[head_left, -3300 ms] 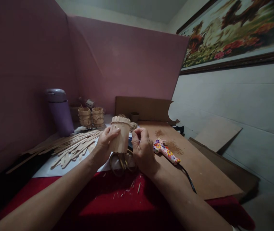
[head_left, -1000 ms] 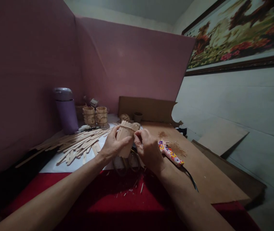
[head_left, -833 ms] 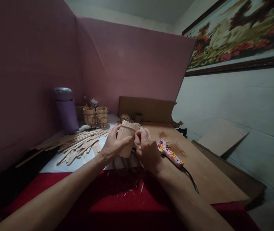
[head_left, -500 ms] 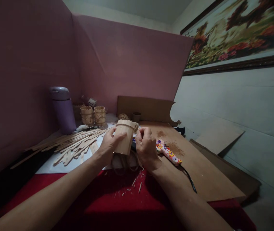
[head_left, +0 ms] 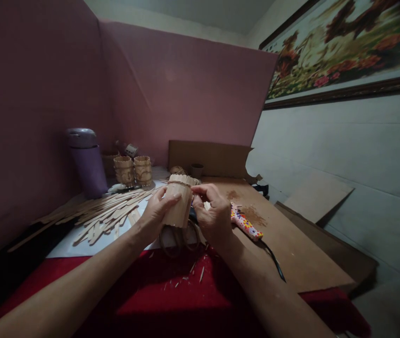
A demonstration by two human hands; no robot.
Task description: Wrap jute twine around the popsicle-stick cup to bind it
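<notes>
A cup made of upright wooden craft sticks (head_left: 177, 209) is tilted in my left hand (head_left: 155, 209), with the thumb across its front and the fingers behind. Twine (head_left: 181, 183) circles it below the scalloped rim. My right hand (head_left: 214, 213) is at the cup's right side, its bent index finger and thumb drawn together by the twine band. Whatever those fingertips pinch is hidden. Below the cup, the loop handles of a pair of scissors (head_left: 171, 252) show. Just right of my right hand lies a flower-patterned glue gun (head_left: 247, 225) with a black cord.
Loose craft sticks (head_left: 104, 217) fan out at left on white paper (head_left: 69, 244). Behind them stand a purple bottle (head_left: 89, 171) and two twine-wrapped stick cups (head_left: 142, 170). A twine ball (head_left: 177, 171) and small dark pot (head_left: 197, 170) sit at the back. Brown board (head_left: 291, 253) covers the right side.
My right hand has moved from the loose twine bunch to the cup's side, its index finger reaching farther left. The cup stays in my left hand. The view has shifted slightly.
</notes>
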